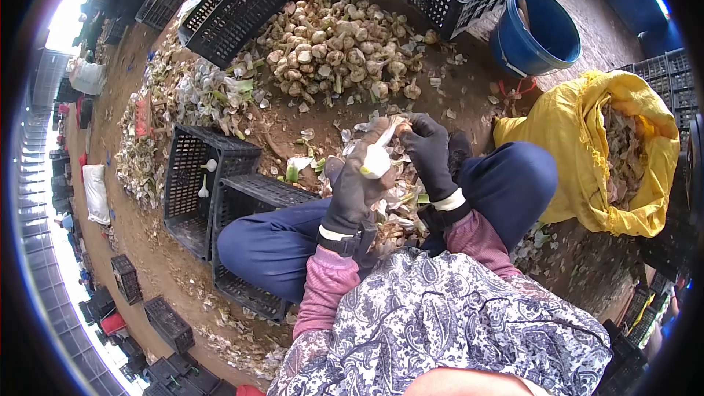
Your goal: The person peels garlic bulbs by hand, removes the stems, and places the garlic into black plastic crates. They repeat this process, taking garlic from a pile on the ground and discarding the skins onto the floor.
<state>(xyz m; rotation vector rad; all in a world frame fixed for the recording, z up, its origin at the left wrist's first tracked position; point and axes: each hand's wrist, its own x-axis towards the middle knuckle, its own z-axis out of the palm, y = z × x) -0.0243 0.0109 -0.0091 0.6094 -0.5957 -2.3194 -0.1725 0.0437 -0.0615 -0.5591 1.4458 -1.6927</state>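
My left hand (347,194), in a dark glove, is closed around a white garlic bulb (376,163) in front of my lap. The bulb's skin looks clean and pale. From it a stem with loose husk (394,129) runs up and to the right. At its end, my gloved right hand (430,155) pinches the stem with fingertips and thumb. Below both hands, peeled husks (396,213) lie between my legs. A large heap of unpeeled garlic (337,48) sits on the ground just beyond. My fingertips partly hide the stem's end.
Black crates (192,198) stand at my left knee, one with peeled garlic bulbs (204,189) inside. More black crates (238,11) lie beyond. A blue bucket (506,37) and a yellow sack (543,128) of husks stand at right. Husk litter (213,92) covers the ground at far left.
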